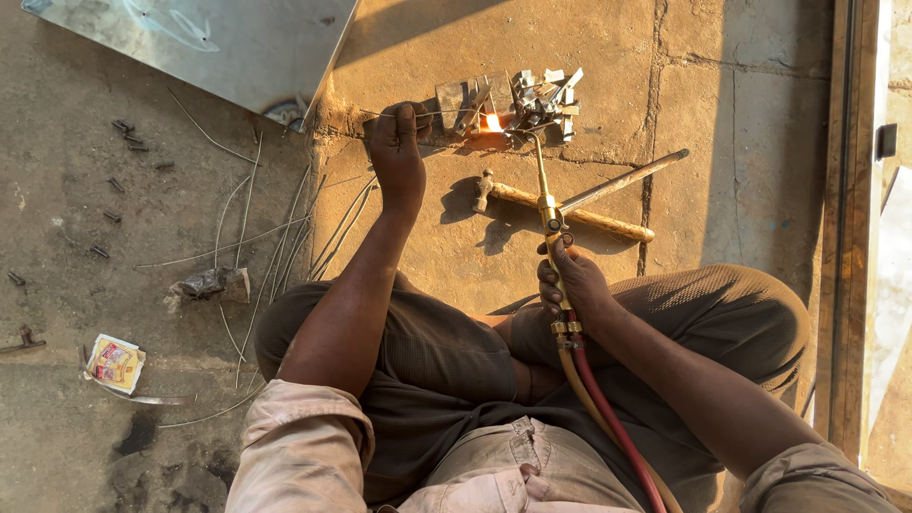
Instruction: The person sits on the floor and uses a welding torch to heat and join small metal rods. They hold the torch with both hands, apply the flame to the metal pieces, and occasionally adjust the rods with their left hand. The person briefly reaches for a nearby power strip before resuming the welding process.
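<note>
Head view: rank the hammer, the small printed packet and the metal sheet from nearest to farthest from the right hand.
From the right hand:
1. Hammer, just ahead of it.
2. Metal sheet, far upper left.
3. Small printed packet, far left on the floor.

**Torch, wire, metal pieces**

Brass gas torch (549, 214) with red and tan hoses, nozzle pointing 12 o'clock, flame lit at small metal pieces (518, 100) piled on stone floor. Thin wire rod (432, 114) lies horizontal, tip toward 3 o'clock at flame.
</note>
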